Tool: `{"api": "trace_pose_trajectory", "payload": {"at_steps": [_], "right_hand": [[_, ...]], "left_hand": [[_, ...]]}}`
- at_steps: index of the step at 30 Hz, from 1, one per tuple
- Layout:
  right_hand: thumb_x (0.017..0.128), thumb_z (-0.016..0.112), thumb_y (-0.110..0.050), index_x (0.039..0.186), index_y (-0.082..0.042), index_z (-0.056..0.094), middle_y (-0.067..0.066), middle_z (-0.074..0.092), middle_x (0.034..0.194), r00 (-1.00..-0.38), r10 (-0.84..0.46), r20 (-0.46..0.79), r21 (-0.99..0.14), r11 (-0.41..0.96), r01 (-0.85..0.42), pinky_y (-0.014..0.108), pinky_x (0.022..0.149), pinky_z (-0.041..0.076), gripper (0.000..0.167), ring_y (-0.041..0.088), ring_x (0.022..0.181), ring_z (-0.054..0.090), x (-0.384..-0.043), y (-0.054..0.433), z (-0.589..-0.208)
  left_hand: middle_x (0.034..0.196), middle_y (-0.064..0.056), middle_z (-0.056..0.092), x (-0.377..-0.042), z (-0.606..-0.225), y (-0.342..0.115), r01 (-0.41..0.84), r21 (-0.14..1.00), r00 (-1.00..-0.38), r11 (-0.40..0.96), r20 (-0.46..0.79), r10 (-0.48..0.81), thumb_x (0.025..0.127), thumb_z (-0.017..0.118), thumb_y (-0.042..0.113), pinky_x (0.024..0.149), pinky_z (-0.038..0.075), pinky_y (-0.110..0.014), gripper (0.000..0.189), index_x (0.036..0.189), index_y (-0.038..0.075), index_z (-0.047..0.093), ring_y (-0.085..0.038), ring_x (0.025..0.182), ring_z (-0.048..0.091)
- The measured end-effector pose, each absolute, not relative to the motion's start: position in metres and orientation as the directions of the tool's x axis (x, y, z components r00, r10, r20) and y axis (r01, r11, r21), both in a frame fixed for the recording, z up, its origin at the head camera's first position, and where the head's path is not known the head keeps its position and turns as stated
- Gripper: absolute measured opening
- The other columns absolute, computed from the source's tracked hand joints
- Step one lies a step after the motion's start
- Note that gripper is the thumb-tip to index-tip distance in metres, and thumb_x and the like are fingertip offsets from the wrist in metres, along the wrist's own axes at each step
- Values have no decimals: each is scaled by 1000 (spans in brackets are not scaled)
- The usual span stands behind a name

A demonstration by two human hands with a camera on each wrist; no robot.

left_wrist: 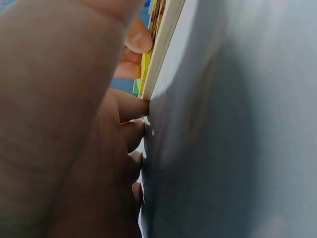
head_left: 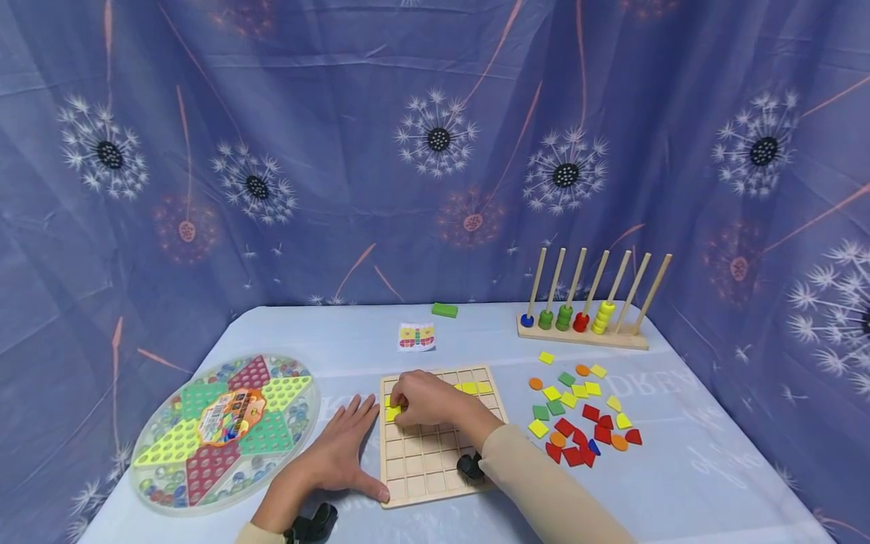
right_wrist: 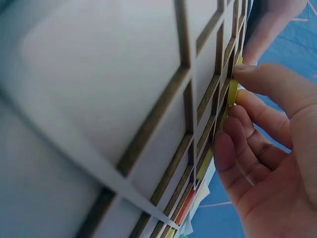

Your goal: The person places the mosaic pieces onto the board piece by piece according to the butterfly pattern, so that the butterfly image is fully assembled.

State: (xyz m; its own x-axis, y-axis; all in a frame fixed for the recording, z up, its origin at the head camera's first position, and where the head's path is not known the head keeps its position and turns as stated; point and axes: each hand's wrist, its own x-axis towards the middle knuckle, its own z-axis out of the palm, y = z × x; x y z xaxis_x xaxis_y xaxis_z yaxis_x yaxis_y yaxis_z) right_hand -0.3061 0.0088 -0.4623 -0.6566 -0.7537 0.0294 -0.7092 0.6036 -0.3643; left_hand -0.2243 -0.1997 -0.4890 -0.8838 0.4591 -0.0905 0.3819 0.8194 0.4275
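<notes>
The wooden grid board [head_left: 408, 467] lies on the table, its square cells edged by raised strips. My right hand [head_left: 430, 399] is over its upper left part, thumb and index finger pinching a yellow square tile [right_wrist: 233, 92] at the cells there. Another yellow tile [head_left: 392, 414] shows just below the fingertips in the head view. More yellow tiles [head_left: 470, 387] sit in cells at the upper right of the board. With fingers spread, my left hand [head_left: 343, 446] rests on the cloth along the board's left side, the thumb at its near left corner.
Loose red, yellow, green and orange pieces [head_left: 573, 456] are scattered right of the board. A bead-peg rack [head_left: 583, 340] stands behind them. Beyond the board lie a picture card [head_left: 417, 338] and a green block [head_left: 445, 310]. A Chinese checkers set [head_left: 224, 434] is at left.
</notes>
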Motion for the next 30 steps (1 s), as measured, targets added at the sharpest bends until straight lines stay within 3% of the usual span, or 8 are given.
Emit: {"api": "trace_pose_trajectory", "payload": {"at_steps": [6, 17, 30], "right_hand": [[81, 77, -22, 100, -14, 76, -13, 64, 86, -650, -760, 30, -354, 600, -718, 18, 73, 48, 20, -2, 76, 55, -304, 9, -461], [87, 71, -19, 101, -18, 75, -15, 63, 91, -680, -731, 52, -439, 595, -673, 18, 72, 49, 14, -3, 78, 56, -306, 35, -449], [91, 67, -16, 102, -14, 75, -14, 63, 92, -719, -687, 107, -594, 535, -600, 27, 69, 52, 14, 6, 79, 58, -313, 113, -447]], "left_hand": [[158, -14, 17, -224, -489, -199, 385, 426, -884, 819, -85, 460, 49, 71, 83, 113, 8, -58, 137, 152, 5, 26, -38, 144, 5], [158, -15, 17, -223, -487, -197, 391, 419, -884, 820, -75, 461, 48, 71, 84, 113, 9, -57, 138, 152, 4, 25, -38, 144, 7], [157, -14, 19, -222, -488, -196, 370, 416, -896, 831, -78, 438, 44, 70, 86, 114, 8, -55, 141, 151, 4, 27, -37, 144, 6]]}}
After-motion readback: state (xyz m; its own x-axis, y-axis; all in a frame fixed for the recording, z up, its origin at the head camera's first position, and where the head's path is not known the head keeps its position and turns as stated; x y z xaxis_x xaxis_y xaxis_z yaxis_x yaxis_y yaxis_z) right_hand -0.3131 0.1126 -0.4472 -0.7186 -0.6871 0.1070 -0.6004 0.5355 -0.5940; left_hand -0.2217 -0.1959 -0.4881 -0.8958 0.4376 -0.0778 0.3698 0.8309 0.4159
